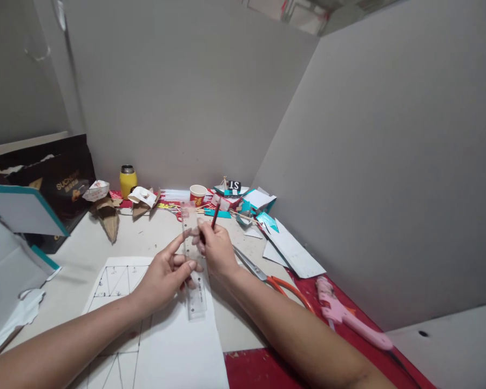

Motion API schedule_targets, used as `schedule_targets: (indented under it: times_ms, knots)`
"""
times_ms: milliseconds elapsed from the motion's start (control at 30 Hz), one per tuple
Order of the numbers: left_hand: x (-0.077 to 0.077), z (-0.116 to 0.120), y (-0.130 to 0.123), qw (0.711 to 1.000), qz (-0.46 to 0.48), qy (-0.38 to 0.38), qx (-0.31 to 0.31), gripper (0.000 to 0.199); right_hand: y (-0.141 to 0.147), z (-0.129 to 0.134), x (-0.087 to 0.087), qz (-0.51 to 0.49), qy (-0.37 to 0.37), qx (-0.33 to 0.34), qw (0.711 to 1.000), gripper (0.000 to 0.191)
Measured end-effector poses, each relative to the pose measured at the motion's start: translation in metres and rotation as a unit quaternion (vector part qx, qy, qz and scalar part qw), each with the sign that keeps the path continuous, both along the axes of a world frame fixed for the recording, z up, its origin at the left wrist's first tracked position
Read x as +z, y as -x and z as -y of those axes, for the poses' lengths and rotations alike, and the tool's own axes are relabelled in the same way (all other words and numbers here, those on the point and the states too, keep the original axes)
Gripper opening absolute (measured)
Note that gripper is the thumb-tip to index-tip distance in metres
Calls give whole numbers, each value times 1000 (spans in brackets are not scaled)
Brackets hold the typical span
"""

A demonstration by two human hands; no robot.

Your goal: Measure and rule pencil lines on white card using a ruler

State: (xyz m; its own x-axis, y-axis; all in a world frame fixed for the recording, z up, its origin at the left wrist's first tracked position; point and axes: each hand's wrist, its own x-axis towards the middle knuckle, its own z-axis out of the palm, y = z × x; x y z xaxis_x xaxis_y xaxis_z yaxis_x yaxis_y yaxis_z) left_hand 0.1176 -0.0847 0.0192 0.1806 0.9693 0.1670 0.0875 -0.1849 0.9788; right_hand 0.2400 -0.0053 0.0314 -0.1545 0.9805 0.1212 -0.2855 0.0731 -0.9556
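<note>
A clear ruler point(196, 294) stands lengthwise over a white sheet point(178, 346), between my two hands. My left hand point(168, 273) grips the ruler's left side and middle, index finger stretched along it. My right hand point(218, 248) is closed around a dark pencil point(216, 215) that points up, and its fingertips meet the ruler's upper part. Beside my left forearm, black ruled lines and triangles point(117, 281) show on the paper; the forearm covers part of them.
Orange-handled scissors point(255, 267) lie right of my right hand, with a pink glue gun point(348, 319) beyond. Behind are a yellow bottle point(128, 182), a paper cup point(198, 194) and cardboard scraps. A black box point(65, 189) and white-and-teal board point(24, 210) stand left; grey walls enclose the table.
</note>
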Motion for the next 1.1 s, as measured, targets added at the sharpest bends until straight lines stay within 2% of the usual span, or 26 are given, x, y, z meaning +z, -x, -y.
schedule_targets:
  times_ms: [67, 133, 200, 267, 333, 400, 533, 567, 667, 767, 867, 967, 1100]
  knots:
    - [4, -3, 4, 999, -34, -39, 17, 61, -4, -5, 5, -6, 25, -11, 1000, 42]
    - [9, -9, 13, 990, -72, -100, 66, 48, -8, -10, 12, -7, 53, -7, 999, 44]
    - [15, -18, 25, 968, -120, -178, 133, 37, -11, -13, 19, -1, 87, 19, 996, 47]
    - [19, -25, 38, 935, -183, -253, 169, 30, -13, -15, 28, 14, 128, 67, 989, 52]
    - [22, -30, 48, 901, -256, -308, 166, 27, -13, -16, 37, 33, 164, 128, 978, 59]
    - [22, -32, 54, 871, -320, -343, 148, 29, -14, -18, 47, 71, 166, 209, 961, 58]
    - [22, -33, 56, 830, -396, -370, 136, 35, -20, -21, 61, 137, 115, 331, 927, 24]
    - [23, -33, 56, 825, -406, -369, 136, 35, -23, -22, 64, 140, 100, 347, 922, 25]
    - [25, -33, 53, 825, -420, -350, 141, 36, -36, -27, 67, 179, 50, 373, 909, 44]
    - [27, -34, 53, 845, -415, -295, 164, 39, -56, -29, 64, 270, 18, 313, 910, 52]
    - [31, -37, 60, 878, -403, -187, 179, 39, -80, -24, 51, 307, 4, 268, 913, 45]
    - [38, -42, 71, 916, -373, -48, 142, 37, -98, -10, 33, 314, 15, 293, 903, 42]
    - [46, -44, 80, 950, -291, 110, 42, 39, -106, 6, 11, 311, 39, 369, 875, 40]
